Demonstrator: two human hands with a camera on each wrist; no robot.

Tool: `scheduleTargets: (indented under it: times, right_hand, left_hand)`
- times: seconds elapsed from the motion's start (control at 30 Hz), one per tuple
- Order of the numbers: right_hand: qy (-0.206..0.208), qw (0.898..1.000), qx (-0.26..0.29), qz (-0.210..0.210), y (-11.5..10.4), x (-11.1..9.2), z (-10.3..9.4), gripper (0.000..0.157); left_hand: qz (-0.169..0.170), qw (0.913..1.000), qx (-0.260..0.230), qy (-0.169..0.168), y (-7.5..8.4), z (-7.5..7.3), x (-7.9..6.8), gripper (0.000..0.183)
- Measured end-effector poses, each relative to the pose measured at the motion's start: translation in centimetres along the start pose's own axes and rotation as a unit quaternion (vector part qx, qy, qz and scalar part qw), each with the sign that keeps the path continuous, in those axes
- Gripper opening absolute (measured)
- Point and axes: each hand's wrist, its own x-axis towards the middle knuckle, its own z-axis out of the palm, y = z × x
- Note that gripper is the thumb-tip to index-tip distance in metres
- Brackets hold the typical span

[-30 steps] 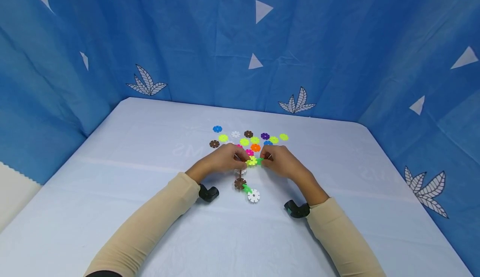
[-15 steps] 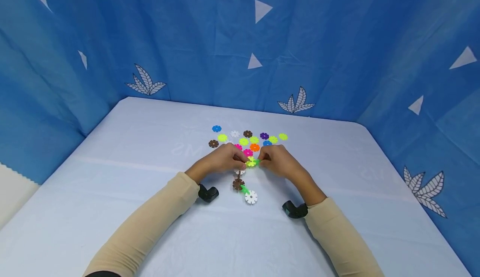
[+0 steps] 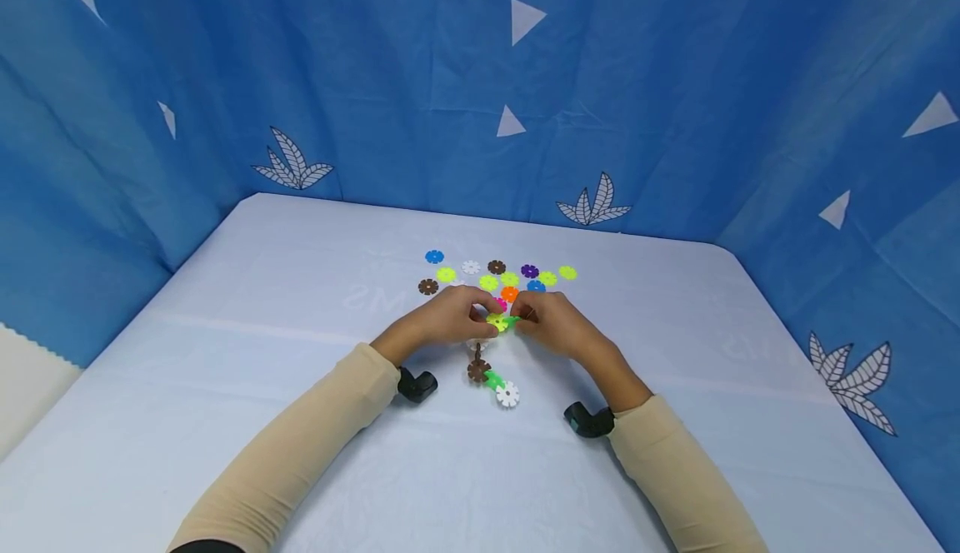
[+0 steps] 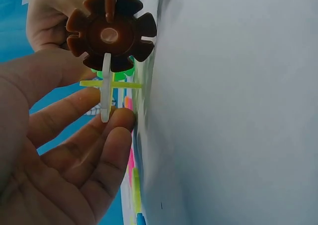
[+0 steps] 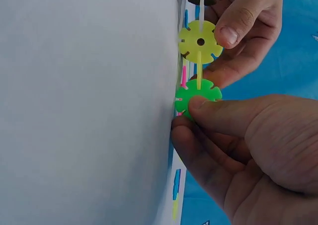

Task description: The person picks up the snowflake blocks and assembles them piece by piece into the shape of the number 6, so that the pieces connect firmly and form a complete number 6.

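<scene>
My left hand (image 3: 457, 316) holds a yellow snowflake disc (image 5: 191, 47) between thumb and fingers, part of a chain of notched plastic discs. A second yellow disc (image 5: 199, 71), seen edge-on in the right wrist view, links it to a green disc (image 5: 198, 88). That green disc is pinched between the thumb and fingers of my right hand (image 3: 555, 320). From the left hand the chain runs toward the person through a white disc (image 4: 106, 93), brown discs (image 4: 131, 43) and another green disc (image 3: 493, 380) to a white disc (image 3: 507, 395) at its end.
Behind the hands several loose discs lie on the white table (image 3: 360, 453), among them blue (image 3: 434, 256), orange (image 3: 510, 294), purple (image 3: 530, 271) and brown (image 3: 428, 286) ones. A blue curtain (image 3: 450, 62) hangs beyond the table's far edge.
My right hand has moved slightly left with the green disc, and the held yellow disc has shifted left as well. More of that yellow disc shows between the left thumb and forefinger.
</scene>
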Motion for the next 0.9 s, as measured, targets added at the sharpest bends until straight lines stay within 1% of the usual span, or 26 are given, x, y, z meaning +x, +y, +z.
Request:
scheduleTargets:
  times: [0.17, 0.27, 0.4, 0.53, 0.6, 0.7, 0.8, 0.9]
  right_hand:
    - [-0.032, 0.999, 0.003, -0.002, -0.1, 0.0, -0.2, 0.023]
    - [-0.046, 0.999, 0.004, -0.001, 0.1, 0.1, -0.5, 0.025]
    - [-0.039, 0.999, -0.005, -0.002, 0.9, 0.2, -1.0, 0.025]
    - [-0.025, 1.000, -0.014, 0.009, 1.8, 0.7, -1.5, 0.035]
    - [-0.031, 0.999, -0.021, 0.018, 2.2, 1.2, -1.5, 0.042]
    - [-0.052, 0.997, -0.034, 0.035, 2.5, 2.0, -1.4, 0.047]
    - [-0.069, 0.996, -0.043, 0.048, 2.6, 2.5, -1.3, 0.047]
    - [-0.067, 0.995, -0.042, 0.054, 2.6, 2.7, -1.3, 0.039]
  left_hand:
    - [0.009, 1.0000, 0.002, 0.000, -0.1, 0.0, -0.2, 0.032]
    - [0.010, 0.9999, 0.010, 0.001, 0.0, 0.0, -0.3, 0.031]
    - [0.016, 0.9997, 0.016, 0.009, 0.0, 0.0, -0.2, 0.031]
    - [0.023, 0.9992, 0.030, 0.010, 0.0, 0.1, 0.0, 0.031]
    - [0.025, 0.9988, 0.041, 0.008, -0.1, 0.2, 0.1, 0.031]
    - [0.028, 0.9983, 0.050, 0.005, -0.3, 0.2, 0.1, 0.031]
    - [0.036, 0.9981, 0.050, 0.003, -0.4, 0.2, 0.0, 0.031]
    - [0.044, 0.9978, 0.049, 0.000, -0.4, 0.1, -0.1, 0.032]
